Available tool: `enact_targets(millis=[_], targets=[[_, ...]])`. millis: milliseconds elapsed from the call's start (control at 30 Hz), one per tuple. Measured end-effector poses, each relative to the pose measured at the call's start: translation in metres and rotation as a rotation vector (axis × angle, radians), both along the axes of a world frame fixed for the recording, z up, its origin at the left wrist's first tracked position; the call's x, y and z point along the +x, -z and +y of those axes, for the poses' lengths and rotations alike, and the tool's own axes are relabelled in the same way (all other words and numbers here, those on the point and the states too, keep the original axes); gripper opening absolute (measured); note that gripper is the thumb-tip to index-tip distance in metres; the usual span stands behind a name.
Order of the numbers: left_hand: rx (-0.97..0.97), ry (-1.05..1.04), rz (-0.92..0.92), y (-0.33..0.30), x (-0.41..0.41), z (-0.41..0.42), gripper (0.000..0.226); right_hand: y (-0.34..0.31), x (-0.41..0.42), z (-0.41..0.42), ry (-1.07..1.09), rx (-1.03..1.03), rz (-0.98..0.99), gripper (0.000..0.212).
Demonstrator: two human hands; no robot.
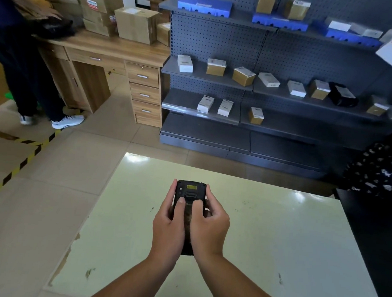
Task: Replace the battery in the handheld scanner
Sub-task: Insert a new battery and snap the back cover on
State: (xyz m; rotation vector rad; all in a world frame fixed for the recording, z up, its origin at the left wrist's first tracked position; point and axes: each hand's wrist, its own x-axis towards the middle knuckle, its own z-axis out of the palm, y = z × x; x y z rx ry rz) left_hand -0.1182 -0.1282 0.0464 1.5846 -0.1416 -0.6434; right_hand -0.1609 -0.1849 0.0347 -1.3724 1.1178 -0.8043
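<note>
A black handheld scanner is held back side up above the pale table, its yellow label near the far end. My left hand grips its left side, thumb pressing on the back cover. My right hand grips the right side, thumb also on the back. The lower half of the scanner is hidden between my palms. No loose battery shows.
Grey pegboard shelving with small boxes stands beyond the table. A wooden desk stacked with cartons is at the left, where another person stands. A dark surface borders the table's right side.
</note>
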Motion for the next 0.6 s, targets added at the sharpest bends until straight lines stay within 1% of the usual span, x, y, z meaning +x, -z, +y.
enact_targets(millis=[200,333,600], targets=[[0.049,0.067,-0.040,0.0033,-0.0021,0.0009,0.045,0.0007,-0.0050,-0.0022,-0.030,-0.035,0.069,0.047],[0.074,0.076,-0.004,0.0006,-0.0043,0.0036,0.041,0.0008,-0.0084,-0.0005,-0.057,-0.014,0.084,0.045],[0.124,0.039,0.063,0.0038,-0.0057,0.0038,0.038,0.0100,-0.0107,-0.0002,-0.009,0.034,0.077,0.040]])
